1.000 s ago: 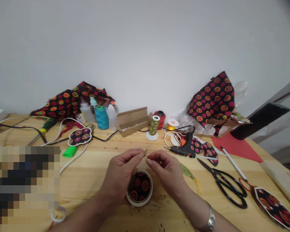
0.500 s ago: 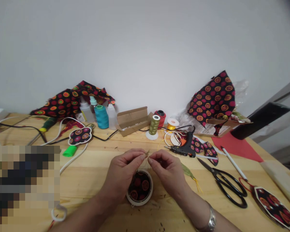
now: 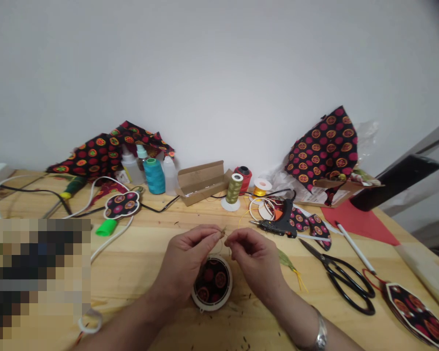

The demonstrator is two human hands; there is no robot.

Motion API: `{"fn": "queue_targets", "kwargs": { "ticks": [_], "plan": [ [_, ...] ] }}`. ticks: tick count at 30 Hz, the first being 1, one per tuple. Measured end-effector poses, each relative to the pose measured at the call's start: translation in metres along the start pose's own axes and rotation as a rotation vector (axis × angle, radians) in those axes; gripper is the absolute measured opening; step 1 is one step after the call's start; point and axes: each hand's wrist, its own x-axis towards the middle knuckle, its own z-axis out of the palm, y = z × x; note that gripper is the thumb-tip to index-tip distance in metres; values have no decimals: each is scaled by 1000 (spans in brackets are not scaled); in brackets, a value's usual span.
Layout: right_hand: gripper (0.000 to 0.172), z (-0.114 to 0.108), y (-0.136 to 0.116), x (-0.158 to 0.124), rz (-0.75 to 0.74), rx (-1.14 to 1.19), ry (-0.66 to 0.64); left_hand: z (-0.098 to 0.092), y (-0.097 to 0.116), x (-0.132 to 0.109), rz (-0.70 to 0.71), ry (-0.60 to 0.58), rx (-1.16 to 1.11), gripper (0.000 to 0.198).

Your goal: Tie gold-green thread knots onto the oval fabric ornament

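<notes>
Above a round white-rimmed piece with patterned black fabric [image 3: 216, 282], my left hand [image 3: 185, 258] is closed in a pinch on a thin olive thread [image 3: 223, 233], bunched small at the fingertips. My right hand [image 3: 258, 261] pinches the same thread just to the right, fingertips slightly apart from the left ones. A fine loop of it hangs between the hands. Behind my right hand lies a green tassel [image 3: 286, 259] with yellow cord ends, partly hidden. The round piece lies flat on the table, its left edge covered by my left hand.
Black-handled scissors [image 3: 346, 282], a glue gun [image 3: 278, 222] and a white pen [image 3: 356, 247] lie to the right. An olive thread spool [image 3: 234, 189], a teal spool [image 3: 154, 176] and a cardboard box [image 3: 201, 187] stand at the back. A white cable [image 3: 111, 241] runs on the left.
My right hand has shifted a little to the right, widening the gap between the fingertips. My left hand stays nearly in place, still pinching the thread.
</notes>
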Motion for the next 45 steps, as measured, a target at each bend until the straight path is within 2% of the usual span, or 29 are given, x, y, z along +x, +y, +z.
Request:
{"fn": "queue_targets", "kwargs": {
  "ticks": [4, 7, 17, 27, 33, 40, 45],
  "plan": [
    [18, -1, 0, 0, -118, -101, 14, 0, 1, 0, 9, 7, 9, 15],
    [22, -1, 0, 0, -148, -107, 3, 0, 1, 0, 17, 1, -2, 14],
    [17, -1, -1, 0, -32, -63, -101, 0, -4, 0, 58, -4, -6, 13],
    [11, 2, -4, -3, 37, -63, -106, -1, -4, 1, 89, -57, 19, 8],
    [11, 2, -5, -6, 26, -97, -112, -1, -2, 2, 121, -14, 102, 8],
    [10, 0, -8, -4, -91, -114, -79, -1, -1, 2, 127, 36, 75, 9],
    [9, -3, -6, 0, -48, -11, -31, -1, 0, 1, 82, 54, 31, 15]
  ]
}}
